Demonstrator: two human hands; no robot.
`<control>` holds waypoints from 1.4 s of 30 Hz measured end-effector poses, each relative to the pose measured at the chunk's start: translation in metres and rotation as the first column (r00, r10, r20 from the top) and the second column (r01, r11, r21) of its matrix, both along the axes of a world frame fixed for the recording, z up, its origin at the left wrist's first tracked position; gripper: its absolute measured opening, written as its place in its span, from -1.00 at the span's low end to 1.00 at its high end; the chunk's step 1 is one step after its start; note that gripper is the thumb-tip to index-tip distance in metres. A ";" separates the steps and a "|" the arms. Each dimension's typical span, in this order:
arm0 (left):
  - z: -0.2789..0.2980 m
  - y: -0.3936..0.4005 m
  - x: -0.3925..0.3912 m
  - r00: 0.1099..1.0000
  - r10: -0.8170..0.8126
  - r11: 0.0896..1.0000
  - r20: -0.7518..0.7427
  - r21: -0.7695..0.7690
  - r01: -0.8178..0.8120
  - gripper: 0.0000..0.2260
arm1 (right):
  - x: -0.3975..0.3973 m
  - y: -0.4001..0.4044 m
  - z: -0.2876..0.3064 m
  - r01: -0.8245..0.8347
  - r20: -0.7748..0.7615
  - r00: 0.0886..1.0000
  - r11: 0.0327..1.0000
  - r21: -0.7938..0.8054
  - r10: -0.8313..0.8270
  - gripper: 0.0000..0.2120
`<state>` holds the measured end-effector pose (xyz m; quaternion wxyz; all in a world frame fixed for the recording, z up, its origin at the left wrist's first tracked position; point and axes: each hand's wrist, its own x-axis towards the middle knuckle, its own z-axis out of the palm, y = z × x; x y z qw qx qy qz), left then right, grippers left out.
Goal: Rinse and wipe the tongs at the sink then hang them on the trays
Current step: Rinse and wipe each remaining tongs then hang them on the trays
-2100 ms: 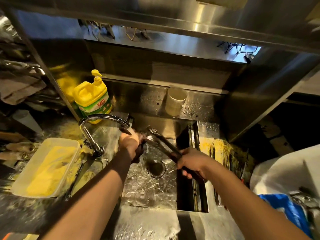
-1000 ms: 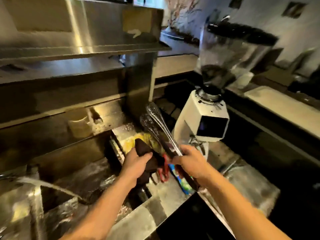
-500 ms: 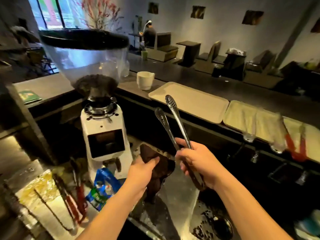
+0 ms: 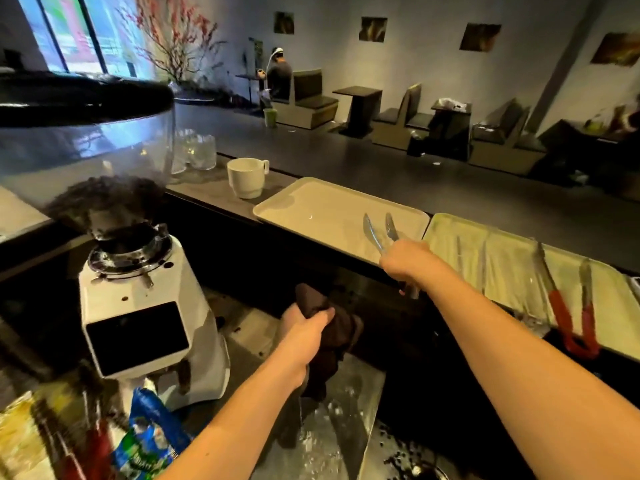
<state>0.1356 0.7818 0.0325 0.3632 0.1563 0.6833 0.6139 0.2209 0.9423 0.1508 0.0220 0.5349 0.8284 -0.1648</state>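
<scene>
Right hand (image 4: 403,259) is closed round the tongs (image 4: 381,233), gripping them at mid-length; I see the two tips, slightly apart, over the near right corner of the beige tray (image 4: 311,206) on the counter. Left hand (image 4: 304,327) is lower and nearer, fist clenched on a dark cloth (image 4: 332,344) that hangs down over the wet steel. A second tray (image 4: 502,258) lies to the right with red-handled tongs (image 4: 568,317) hooked over its near edge. Grinder (image 4: 138,306) at left; white cup (image 4: 246,177) behind the beige tray.
</scene>
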 end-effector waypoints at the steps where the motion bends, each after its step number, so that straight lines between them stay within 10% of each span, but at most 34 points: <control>1: -0.001 0.002 -0.002 1.000 0.000 1.000 -0.003 -0.011 0.000 -0.80 | -0.005 0.009 -0.004 -0.045 0.085 0.995 0.999 0.027 0.042 -0.62; 16: -0.008 -0.006 -0.032 1.000 -0.025 1.000 0.003 0.009 0.025 -0.81 | -0.040 0.038 -0.031 0.122 0.021 0.992 0.973 0.197 -0.128 -0.46; 22: -0.003 -0.027 -0.040 1.000 0.012 0.999 0.029 0.048 -0.013 -0.76 | -0.039 -0.008 -0.020 -0.021 -0.036 0.998 0.845 0.535 0.048 -0.54; 32: -0.020 -0.147 -0.060 0.980 0.114 0.991 0.165 0.045 -0.123 -0.79 | -0.071 -0.160 -0.071 -0.411 -0.428 0.838 0.907 -0.090 0.338 -0.84; 42: -0.099 -0.337 -0.085 0.835 0.485 0.873 0.261 -0.096 -0.478 -0.91 | -0.147 -0.315 -0.178 -0.627 -0.322 0.775 0.722 -0.293 0.543 -0.82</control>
